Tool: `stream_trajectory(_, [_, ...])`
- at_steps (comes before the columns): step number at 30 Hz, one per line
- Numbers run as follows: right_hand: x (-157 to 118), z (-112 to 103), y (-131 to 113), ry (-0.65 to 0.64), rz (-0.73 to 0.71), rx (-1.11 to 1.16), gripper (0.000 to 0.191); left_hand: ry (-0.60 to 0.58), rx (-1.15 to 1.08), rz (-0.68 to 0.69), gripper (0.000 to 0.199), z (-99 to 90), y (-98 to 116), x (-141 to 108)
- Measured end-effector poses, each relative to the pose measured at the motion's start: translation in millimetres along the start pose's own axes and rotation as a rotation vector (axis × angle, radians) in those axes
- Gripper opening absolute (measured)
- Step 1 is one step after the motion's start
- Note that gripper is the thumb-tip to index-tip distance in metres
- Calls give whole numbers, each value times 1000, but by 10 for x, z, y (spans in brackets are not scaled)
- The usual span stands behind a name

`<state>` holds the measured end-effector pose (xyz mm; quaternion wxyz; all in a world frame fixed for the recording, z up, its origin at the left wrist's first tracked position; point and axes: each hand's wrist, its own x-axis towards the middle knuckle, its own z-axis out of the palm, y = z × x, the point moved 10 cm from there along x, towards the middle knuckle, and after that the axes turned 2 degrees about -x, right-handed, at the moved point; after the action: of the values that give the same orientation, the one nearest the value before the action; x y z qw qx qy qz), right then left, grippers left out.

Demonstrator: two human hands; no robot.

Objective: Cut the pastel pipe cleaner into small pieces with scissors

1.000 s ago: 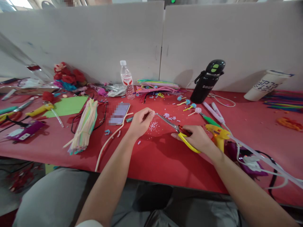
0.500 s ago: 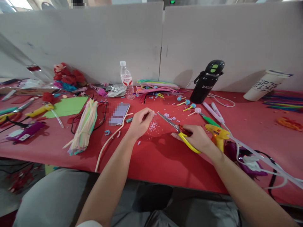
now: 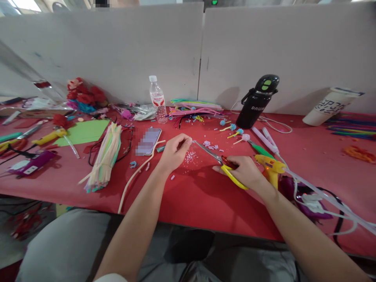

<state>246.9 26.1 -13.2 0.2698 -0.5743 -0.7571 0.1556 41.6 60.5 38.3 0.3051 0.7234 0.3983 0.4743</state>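
My left hand (image 3: 175, 152) is closed in a pinch above the red table; a tiny pale bit shows at its fingertips, too small to name. My right hand (image 3: 245, 170) grips scissors (image 3: 213, 154) with yellow and red handles, their blades pointing left. The blade tips lie right by my left fingertips; whether they touch the pale bit I cannot tell. Below them, fine pale trimmings (image 3: 190, 157) are scattered on the table. Short lilac pieces (image 3: 207, 143) lie just behind the blades.
Right of my hand stands a yellow glue gun (image 3: 272, 166), with a black bottle (image 3: 255, 105) behind. A phone (image 3: 149, 141), a cream pipe cleaner (image 3: 133, 176) and a pipe-cleaner bundle (image 3: 105, 158) lie left. A clear bottle (image 3: 158, 98) stands near the grey partition (image 3: 132, 51).
The scissors' tips have shifted slightly left, closer to my left fingertips, and the blades look nearer together. My left hand has hardly moved.
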Motion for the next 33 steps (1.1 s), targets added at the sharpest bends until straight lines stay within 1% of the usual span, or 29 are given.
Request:
stream_trajectory(4, [4,-22,0,26,-7,-5,54,0,-6,-10,26,4,-2,-3])
stream_trajectory(10, [-5,-44,-32,42,-7,-12,52,31,-29,-81,34,-1,-76,-9])
stream_trajectory(24, [-18,-17,-41,26,-21,-31,49,31,9,-69,40,17,-34,-6])
stream_trajectory(33, [-5,-21,-26,35,-16,-52,51,21,-33,-92,38,36,-66,-8])
